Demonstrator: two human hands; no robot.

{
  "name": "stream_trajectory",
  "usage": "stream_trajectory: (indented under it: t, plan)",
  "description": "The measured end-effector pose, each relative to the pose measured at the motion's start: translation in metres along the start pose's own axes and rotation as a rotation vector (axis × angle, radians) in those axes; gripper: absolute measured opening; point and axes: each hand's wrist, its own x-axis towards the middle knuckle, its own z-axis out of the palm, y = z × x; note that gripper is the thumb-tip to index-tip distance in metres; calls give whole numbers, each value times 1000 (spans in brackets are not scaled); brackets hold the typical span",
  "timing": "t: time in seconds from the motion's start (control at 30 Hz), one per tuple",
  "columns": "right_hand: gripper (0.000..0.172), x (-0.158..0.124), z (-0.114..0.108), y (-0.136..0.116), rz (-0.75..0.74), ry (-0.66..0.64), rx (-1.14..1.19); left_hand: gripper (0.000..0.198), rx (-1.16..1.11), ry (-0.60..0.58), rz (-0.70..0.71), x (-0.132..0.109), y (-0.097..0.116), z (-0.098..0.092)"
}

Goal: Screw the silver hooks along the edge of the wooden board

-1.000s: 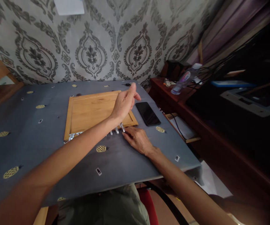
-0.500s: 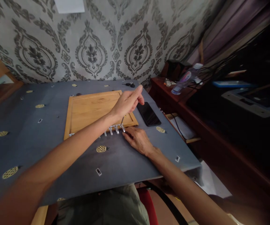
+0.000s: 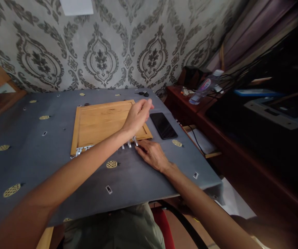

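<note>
A wooden cabinet door with a raised frame lies flat on the cloth. Several silver hinges line its near edge, some hidden behind my left forearm. My left hand is closed in a fist above the door's right part. A thin screwdriver shaft showed beneath that fist a moment ago; now the hand and wrist hide it. My right hand rests low on the cloth at the near right corner, its thumb and fingertips at the free end of the rightmost hinge.
A black phone lies right of the door. Keys sit near the wall, and a small dark item lies behind the door. On the red-brown desk at right stands a plastic bottle, with cables behind it.
My left fist has dropped slightly and turned, and its forearm has shifted, uncovering hinges at the door's left end. The screwdriver shaft is out of sight. My right hand stays put.
</note>
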Motion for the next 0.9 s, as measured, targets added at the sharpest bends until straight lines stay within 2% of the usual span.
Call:
stream_trajectory:
  t: [0.13, 0.57, 0.77, 0.9]
  plan:
    - [17, 0, -1, 0, -5, 3, 18, 31, -34, 7, -39, 2, 1, -3]
    - [15, 0, -1, 0, 1, 4, 22, 28, -43, -85, -95, 2, 8, -3]
    - [15, 0, -1, 0, -12, 15, 2, 21, 111, 30, 14, 1, 3, -3]
    - [15, 0, -1, -1, -15, 11, 6, 16, 96, 9, 18, -6, 5, 2]
